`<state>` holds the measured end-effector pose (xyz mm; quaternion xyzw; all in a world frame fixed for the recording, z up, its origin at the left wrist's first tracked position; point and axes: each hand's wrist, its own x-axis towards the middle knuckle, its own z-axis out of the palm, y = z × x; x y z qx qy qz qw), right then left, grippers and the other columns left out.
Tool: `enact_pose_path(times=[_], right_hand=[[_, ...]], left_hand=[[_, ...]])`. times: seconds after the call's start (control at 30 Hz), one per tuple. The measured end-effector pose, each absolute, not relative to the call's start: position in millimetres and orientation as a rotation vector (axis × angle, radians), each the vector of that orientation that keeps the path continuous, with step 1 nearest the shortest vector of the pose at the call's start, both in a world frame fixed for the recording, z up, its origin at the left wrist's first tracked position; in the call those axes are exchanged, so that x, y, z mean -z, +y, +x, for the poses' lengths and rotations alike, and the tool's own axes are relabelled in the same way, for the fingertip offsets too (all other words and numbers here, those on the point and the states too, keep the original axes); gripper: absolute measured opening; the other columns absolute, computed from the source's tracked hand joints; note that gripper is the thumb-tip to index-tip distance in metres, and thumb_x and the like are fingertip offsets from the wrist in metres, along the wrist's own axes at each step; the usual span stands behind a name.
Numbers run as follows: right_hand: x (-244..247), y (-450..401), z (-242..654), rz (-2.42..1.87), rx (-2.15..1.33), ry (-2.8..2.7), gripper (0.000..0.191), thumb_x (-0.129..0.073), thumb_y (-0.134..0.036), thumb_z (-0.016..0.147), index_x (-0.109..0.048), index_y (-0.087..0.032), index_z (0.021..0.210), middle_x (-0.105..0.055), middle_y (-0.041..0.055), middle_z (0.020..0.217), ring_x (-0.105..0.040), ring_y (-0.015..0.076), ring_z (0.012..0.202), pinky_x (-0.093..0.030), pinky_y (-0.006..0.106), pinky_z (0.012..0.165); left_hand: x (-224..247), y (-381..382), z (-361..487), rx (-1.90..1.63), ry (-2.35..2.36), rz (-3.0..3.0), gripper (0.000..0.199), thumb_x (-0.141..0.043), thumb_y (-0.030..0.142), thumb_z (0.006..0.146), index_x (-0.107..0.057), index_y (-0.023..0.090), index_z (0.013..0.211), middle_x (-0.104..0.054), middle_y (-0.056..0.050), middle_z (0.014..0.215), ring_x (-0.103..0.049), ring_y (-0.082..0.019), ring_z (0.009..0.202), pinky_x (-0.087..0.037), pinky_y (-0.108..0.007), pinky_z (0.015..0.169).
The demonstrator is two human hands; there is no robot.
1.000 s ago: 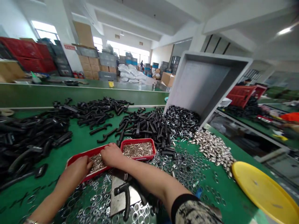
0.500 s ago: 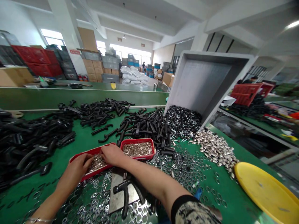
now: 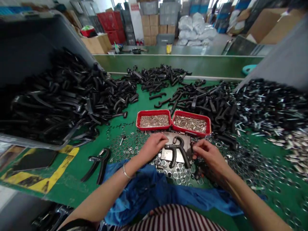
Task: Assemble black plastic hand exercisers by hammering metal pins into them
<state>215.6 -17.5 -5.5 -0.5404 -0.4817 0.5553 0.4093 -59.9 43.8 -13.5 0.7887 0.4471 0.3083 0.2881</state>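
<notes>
A metal plate (image 3: 166, 155) lies in front of me, with two black curved handles (image 3: 181, 150) resting on it. My left hand (image 3: 154, 146) is at the plate's left edge, thumb and fingers pinched together close to the handles. On the other side my right hand (image 3: 208, 154) has its fingertips drawn together by the plate's right edge. Anything inside either pinch is too small to make out. Just behind the plate stand a red tray (image 3: 154, 128) of tiny metal pieces and a second red tray (image 3: 192, 132) of small metal pins.
Black handles heap at left (image 3: 91, 96) and behind the trays. Metal rings (image 3: 183, 175) are strewn around the plate. A joined handle pair (image 3: 97, 165) lies left, near a blue cloth (image 3: 144, 189). Black-headed screws (image 3: 269, 102) and silver barrel-shaped parts (image 3: 298, 147) pile at right.
Both hands have come out of the left red tray and back toward me, to either side of the metal plate. The head view has swung left and down.
</notes>
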Motion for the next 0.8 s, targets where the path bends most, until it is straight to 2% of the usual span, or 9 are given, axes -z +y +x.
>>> enact_pose_path(times=[0.1,0.27,0.37,0.63,0.8], right_hand=[[13,-43,207,-1.315,-1.515,-1.129,0.022,-0.070,-0.040,0.085,-0.057,-0.022,0.086,-0.065,-0.0035,0.067,-0.063,0.0125,0.062,-0.047,0.026,0.065],[22,-50,187,-1.259,-1.637,-1.121,0.028,-0.071,-0.046,0.083,-0.055,-0.022,0.084,-0.064,-0.0036,0.065,-0.062,0.0142,0.052,-0.048,0.028,0.057],[27,-48,187,-1.322,-1.559,-1.123,0.032,-0.071,-0.049,0.082,-0.054,-0.022,0.079,-0.063,-0.0035,0.061,-0.061,0.0146,0.048,-0.047,0.028,0.053],[24,-54,205,-1.447,-1.390,-1.358,0.021,-0.061,-0.044,0.088,-0.056,-0.024,0.087,-0.064,-0.0023,0.073,-0.069,0.0180,0.063,-0.052,0.032,0.064],[21,-43,204,-1.486,-1.320,-1.422,0.019,-0.060,-0.042,0.089,-0.056,-0.023,0.086,-0.065,-0.0008,0.073,-0.069,0.0185,0.063,-0.052,0.032,0.062]], left_hand=[[23,24,-31,-0.698,1.158,2.354,0.020,-0.055,0.034,0.097,-0.065,0.018,0.090,-0.068,-0.004,0.092,-0.059,-0.020,0.094,-0.041,-0.038,0.090],[35,29,-12,-0.581,1.328,2.486,0.022,-0.055,0.035,0.096,-0.063,0.016,0.088,-0.064,-0.007,0.092,-0.055,-0.022,0.093,-0.039,-0.038,0.087],[38,29,-8,-0.541,1.349,2.580,0.024,-0.052,0.036,0.097,-0.063,0.016,0.091,-0.064,-0.008,0.094,-0.054,-0.023,0.094,-0.038,-0.039,0.087],[44,24,-10,-0.563,1.299,2.691,0.029,-0.044,0.036,0.101,-0.064,0.015,0.095,-0.066,-0.008,0.096,-0.055,-0.022,0.093,-0.038,-0.039,0.085],[45,25,-15,-0.544,1.178,2.827,0.029,-0.041,0.032,0.102,-0.064,0.015,0.102,-0.067,-0.008,0.100,-0.055,-0.023,0.096,-0.037,-0.039,0.087]])
